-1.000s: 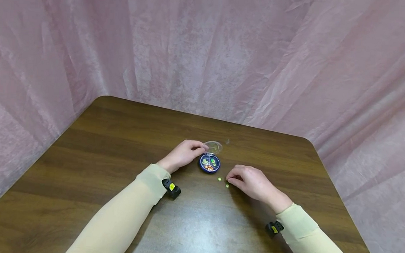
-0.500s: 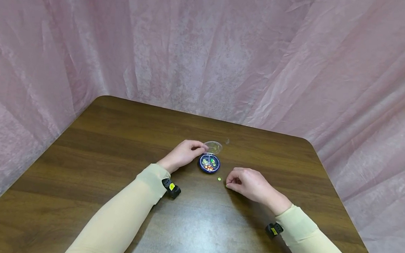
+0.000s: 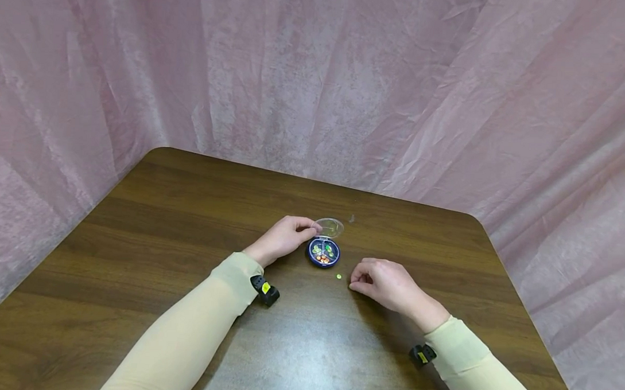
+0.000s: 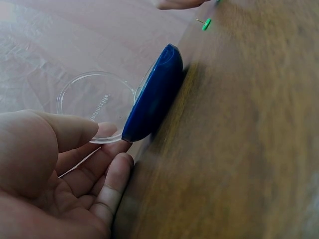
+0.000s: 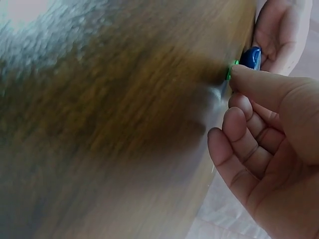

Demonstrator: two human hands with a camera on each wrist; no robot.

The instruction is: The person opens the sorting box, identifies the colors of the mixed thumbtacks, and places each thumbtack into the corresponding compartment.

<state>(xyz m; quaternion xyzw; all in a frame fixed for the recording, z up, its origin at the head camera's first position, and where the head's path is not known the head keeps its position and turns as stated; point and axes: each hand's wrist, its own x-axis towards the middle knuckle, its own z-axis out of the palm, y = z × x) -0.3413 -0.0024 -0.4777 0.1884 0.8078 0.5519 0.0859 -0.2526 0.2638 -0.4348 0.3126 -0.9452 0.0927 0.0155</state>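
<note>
A round blue case (image 3: 323,253) lies on the table with its clear lid (image 3: 330,227) swung back. Inside its divided compartments are several green and orange thumbtacks. My left hand (image 3: 284,237) pinches the lid's edge between thumb and fingers; the left wrist view shows the lid (image 4: 99,107) standing off the blue case (image 4: 157,94). One green thumbtack (image 3: 339,276) lies loose just in front of the case, its pin visible in the left wrist view. To its right, my right hand (image 3: 387,286) pinches another green thumbtack at the tabletop, mostly hidden by the fingertips.
The brown wooden table (image 3: 214,191) has its far edge against a pink curtain (image 3: 316,92). A small clear scrap (image 3: 351,218) lies beyond the lid. Each wrist carries a black strapped camera.
My right hand has closed thumb and finger over the nearer loose thumbtack, which has dropped out of sight in the head view. The left hand and the case have stayed put.
</note>
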